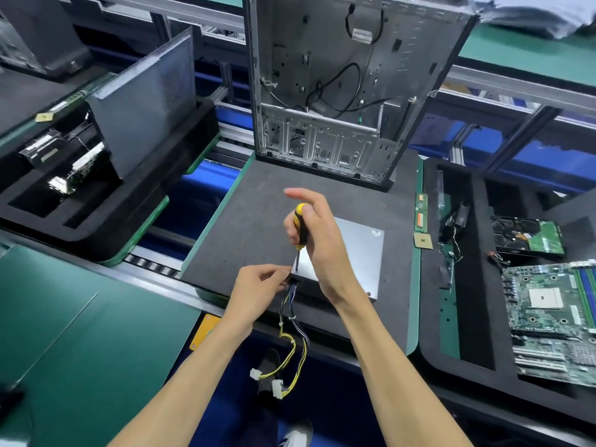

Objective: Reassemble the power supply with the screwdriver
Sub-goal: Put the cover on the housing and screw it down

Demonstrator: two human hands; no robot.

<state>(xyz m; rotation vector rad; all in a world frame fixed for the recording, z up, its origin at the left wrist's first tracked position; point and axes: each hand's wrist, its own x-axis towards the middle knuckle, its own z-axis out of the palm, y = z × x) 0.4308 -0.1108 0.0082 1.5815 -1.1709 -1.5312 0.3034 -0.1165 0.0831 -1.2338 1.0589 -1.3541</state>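
A silver power supply (358,253) lies flat on the dark grey mat (258,221) in front of me. Its bundle of yellow and black cables (292,337) hangs over the near edge with white plugs at the end. My right hand (317,240) grips the yellow and black screwdriver (300,229), which stands almost upright with its tip on the near left corner of the lid. My left hand (256,290) pinches that same corner where the cables come out, its fingertips right beside the screwdriver tip.
An open metal computer case (348,85) stands upright at the back of the mat. A black foam tray (477,285) on the right holds a motherboard (554,314), a hard drive (529,237) and small parts. A second foam tray (106,195) with parts sits to the left.
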